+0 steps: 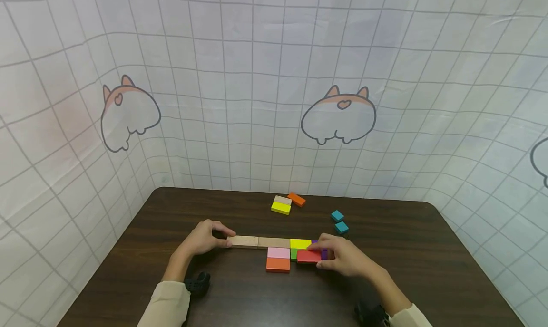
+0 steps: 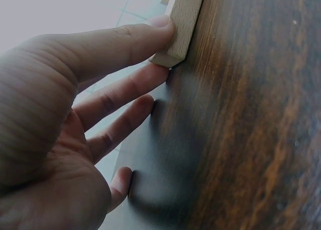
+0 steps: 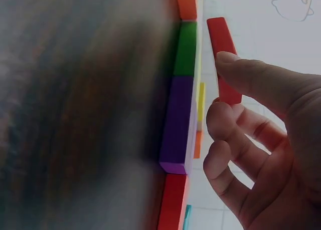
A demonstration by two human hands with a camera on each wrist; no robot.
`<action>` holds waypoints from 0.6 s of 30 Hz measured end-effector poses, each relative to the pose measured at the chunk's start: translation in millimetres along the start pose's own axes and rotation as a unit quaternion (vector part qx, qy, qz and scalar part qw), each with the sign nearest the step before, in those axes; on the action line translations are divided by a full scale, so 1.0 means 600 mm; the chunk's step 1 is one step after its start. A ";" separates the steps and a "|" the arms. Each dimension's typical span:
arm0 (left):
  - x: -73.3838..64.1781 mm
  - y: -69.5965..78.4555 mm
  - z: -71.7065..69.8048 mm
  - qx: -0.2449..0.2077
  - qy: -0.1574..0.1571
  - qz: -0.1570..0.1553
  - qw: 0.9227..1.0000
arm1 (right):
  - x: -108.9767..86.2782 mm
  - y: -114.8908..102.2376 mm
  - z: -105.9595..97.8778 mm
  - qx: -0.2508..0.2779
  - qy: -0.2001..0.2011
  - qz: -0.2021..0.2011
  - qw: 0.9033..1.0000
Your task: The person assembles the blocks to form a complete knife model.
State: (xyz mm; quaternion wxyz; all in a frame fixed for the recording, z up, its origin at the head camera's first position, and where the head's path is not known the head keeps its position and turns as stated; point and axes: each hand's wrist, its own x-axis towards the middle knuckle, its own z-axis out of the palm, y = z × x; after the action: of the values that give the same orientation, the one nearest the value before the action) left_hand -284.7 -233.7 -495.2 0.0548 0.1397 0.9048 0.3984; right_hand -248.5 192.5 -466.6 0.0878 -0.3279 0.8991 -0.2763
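Note:
A plain wooden block [image 1: 244,242] ends the row of flat blocks on the left. My left hand [image 1: 204,236] pinches that end, its thumb [image 2: 155,37] on one face and a finger on the other; the remaining fingers touch the table. A red block [image 3: 226,64] hangs just above the blocks, pinched by thumb and fingers of my right hand [image 1: 341,254]. Under it, a green block [image 3: 186,48] and a purple block [image 3: 178,122] lie end to end, with a second red block [image 3: 171,205] beyond the purple. My right hand partly hides this area in the head view.
Another wooden block [image 1: 274,243] and a yellow block [image 1: 300,244] continue the row. Pink [image 1: 278,253] and orange [image 1: 278,265] blocks sit before it. Farther back lie a second yellow block [image 1: 280,208], an orange one [image 1: 297,199] and two teal blocks [image 1: 341,227]. Patterned cloth surrounds the table.

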 end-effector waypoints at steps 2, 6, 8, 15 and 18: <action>-0.001 0.000 0.000 0.000 0.000 -0.001 1.000 | -0.003 -0.003 0.003 -0.004 -0.007 0.003 1.000; 0.000 0.000 0.000 -0.002 0.000 -0.001 1.000 | -0.005 -0.006 0.008 -0.002 -0.018 -0.008 1.000; 0.000 -0.001 0.000 -0.004 -0.001 -0.001 1.000 | -0.005 -0.008 0.009 -0.002 -0.025 -0.007 1.000; 0.002 -0.006 0.001 0.003 -0.001 0.008 1.000 | -0.004 -0.012 0.014 -0.015 -0.031 -0.009 0.999; 0.002 -0.006 0.001 0.004 -0.001 0.012 1.000 | -0.003 -0.014 0.016 -0.016 -0.030 -0.005 0.999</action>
State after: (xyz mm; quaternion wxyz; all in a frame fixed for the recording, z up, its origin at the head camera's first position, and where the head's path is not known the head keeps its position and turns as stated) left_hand -286.3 -235.2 -498.5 0.0499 0.1515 0.9046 0.3954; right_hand -239.6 184.0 -469.9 0.1077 -0.3415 0.8991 -0.2520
